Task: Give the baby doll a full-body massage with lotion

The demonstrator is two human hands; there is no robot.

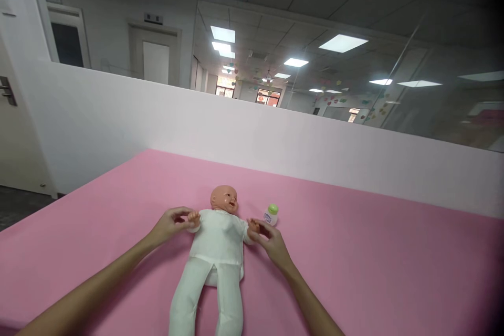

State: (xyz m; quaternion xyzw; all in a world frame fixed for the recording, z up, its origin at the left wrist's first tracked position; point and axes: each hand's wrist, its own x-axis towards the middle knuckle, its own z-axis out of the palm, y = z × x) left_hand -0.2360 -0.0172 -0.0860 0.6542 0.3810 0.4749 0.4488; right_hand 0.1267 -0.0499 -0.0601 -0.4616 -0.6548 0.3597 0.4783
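Note:
A baby doll (218,236) in white clothes lies on its back on the pink table (334,252), its head toward the far side. My left hand (171,226) is closed around the doll's hand on the left side of the picture, thumb and fingers pinching it. On the other side, my right hand (272,241) grips the doll's other hand between thumb and fingers. Just beyond my right hand stands a small clear jar (271,214) with a green lid, touched by neither hand as far as I can see.
A low white wall (252,131) with glass above it runs along the table's far edge. At the far left is a door (19,131) with a metal handle. Ceiling lights and windows show through the glass.

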